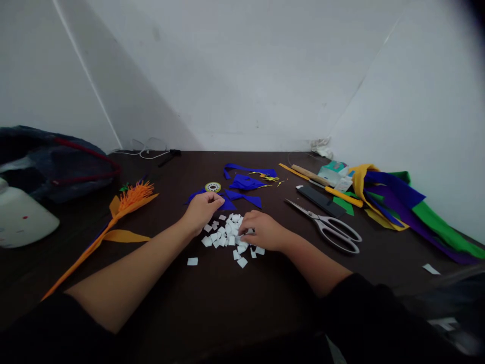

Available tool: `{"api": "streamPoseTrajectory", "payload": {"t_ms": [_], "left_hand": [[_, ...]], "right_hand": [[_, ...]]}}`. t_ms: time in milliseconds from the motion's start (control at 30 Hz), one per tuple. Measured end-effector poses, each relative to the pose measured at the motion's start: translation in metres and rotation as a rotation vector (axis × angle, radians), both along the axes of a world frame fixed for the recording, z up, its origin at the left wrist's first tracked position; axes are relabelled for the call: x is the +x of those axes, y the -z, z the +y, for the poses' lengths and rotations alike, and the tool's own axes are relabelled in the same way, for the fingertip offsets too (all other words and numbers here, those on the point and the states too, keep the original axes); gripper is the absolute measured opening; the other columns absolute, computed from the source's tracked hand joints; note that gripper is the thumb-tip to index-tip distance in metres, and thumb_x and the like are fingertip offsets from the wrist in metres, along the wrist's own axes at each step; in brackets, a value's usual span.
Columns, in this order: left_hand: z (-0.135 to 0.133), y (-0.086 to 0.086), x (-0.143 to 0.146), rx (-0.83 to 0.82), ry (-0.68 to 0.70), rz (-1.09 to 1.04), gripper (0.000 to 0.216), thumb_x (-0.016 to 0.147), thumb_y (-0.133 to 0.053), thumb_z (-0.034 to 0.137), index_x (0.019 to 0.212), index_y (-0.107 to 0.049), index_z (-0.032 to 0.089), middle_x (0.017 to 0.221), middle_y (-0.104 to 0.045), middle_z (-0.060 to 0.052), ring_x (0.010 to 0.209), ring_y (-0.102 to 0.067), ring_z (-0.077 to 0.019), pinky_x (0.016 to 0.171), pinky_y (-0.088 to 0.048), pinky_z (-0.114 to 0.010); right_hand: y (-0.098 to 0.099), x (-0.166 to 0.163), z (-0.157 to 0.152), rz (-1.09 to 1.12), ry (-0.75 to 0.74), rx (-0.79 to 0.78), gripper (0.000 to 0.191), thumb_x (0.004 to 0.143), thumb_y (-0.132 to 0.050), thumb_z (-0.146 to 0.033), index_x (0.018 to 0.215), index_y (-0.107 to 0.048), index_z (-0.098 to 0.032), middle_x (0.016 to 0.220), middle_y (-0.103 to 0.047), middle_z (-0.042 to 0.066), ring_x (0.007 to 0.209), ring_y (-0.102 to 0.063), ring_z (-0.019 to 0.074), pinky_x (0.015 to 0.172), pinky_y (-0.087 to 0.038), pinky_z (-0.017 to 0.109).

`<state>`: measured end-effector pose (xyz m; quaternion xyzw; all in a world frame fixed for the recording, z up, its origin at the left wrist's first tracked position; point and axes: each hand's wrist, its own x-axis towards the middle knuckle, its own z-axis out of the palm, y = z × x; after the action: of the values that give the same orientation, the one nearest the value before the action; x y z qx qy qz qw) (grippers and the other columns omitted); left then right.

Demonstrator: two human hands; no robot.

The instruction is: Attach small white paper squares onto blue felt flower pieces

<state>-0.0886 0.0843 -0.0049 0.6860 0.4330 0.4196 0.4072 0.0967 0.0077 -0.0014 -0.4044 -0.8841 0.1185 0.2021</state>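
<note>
A heap of small white paper squares (226,233) lies on the dark brown table (227,298). My left hand (202,211) rests at the heap's far left edge, fingers curled and pinched together near a blue scrap; what they hold is hidden. My right hand (260,230) sits on the heap's right side, fingers curled down onto the squares. Blue paper scraps (244,183) and a small tape roll (212,187) lie just beyond the hands.
Scissors (328,226) lie right of the hands. A black cutter (320,200), yellow-handled tools (322,183) and coloured felt (401,205) fill the right. An orange paper flower (113,215) lies left, with a dark bag (49,162) and a white object (20,217).
</note>
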Motion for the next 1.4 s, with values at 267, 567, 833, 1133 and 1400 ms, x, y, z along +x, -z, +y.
{"api": "streamPoseTrajectory", "payload": {"t_ms": [267, 567, 833, 1133, 1400], "left_hand": [[-0.001, -0.001, -0.002, 0.029, -0.049, -0.030, 0.017, 0.062, -0.056, 0.030, 0.055, -0.054, 0.015, 0.053, -0.051, 0.002, 0.051, -0.043, -0.0099, 0.051, -0.034, -0.023], [0.000, 0.001, -0.004, 0.005, 0.006, -0.004, 0.018, 0.067, -0.053, 0.033, 0.060, -0.053, 0.016, 0.056, -0.052, 0.002, 0.053, -0.046, -0.0098, 0.054, -0.036, -0.023], [-0.001, -0.001, -0.002, -0.022, 0.014, -0.004, 0.018, 0.067, -0.053, 0.032, 0.059, -0.052, 0.015, 0.056, -0.051, 0.002, 0.052, -0.045, -0.0097, 0.055, -0.036, -0.024], [-0.005, -0.005, -0.001, -0.032, 0.021, 0.006, 0.018, 0.068, -0.052, 0.031, 0.057, -0.050, 0.016, 0.055, -0.049, 0.003, 0.051, -0.043, -0.0087, 0.053, -0.034, -0.023], [-0.004, -0.004, -0.002, -0.061, 0.042, -0.014, 0.018, 0.068, -0.053, 0.031, 0.059, -0.051, 0.016, 0.057, -0.051, 0.002, 0.053, -0.045, -0.0100, 0.055, -0.036, -0.024]], "right_hand": [[0.007, -0.008, -0.001, -0.031, 0.016, 0.010, 0.005, 0.070, -0.058, -0.019, 0.073, -0.062, -0.019, 0.076, -0.057, 0.001, 0.078, -0.049, 0.0136, 0.074, -0.035, 0.028], [-0.002, 0.013, 0.002, 0.227, 0.196, -0.108, 0.003, 0.072, -0.052, -0.016, 0.073, -0.056, -0.016, 0.074, -0.054, 0.001, 0.067, -0.050, 0.0104, 0.063, -0.039, 0.024], [-0.003, 0.018, -0.008, 0.043, 0.053, -0.122, 0.010, 0.068, -0.055, -0.014, 0.076, -0.060, -0.018, 0.073, -0.056, 0.001, 0.073, -0.051, 0.0123, 0.067, -0.039, 0.024], [0.005, 0.013, -0.005, -0.034, 0.009, -0.032, 0.014, 0.070, -0.059, -0.020, 0.082, -0.064, -0.019, 0.078, -0.058, 0.003, 0.080, -0.050, 0.0148, 0.075, -0.037, 0.029], [0.005, 0.024, 0.000, 0.355, 0.355, -0.243, 0.009, 0.074, -0.048, -0.019, 0.078, -0.056, -0.017, 0.071, -0.060, 0.001, 0.063, -0.054, 0.0112, 0.059, -0.041, 0.024]]}}
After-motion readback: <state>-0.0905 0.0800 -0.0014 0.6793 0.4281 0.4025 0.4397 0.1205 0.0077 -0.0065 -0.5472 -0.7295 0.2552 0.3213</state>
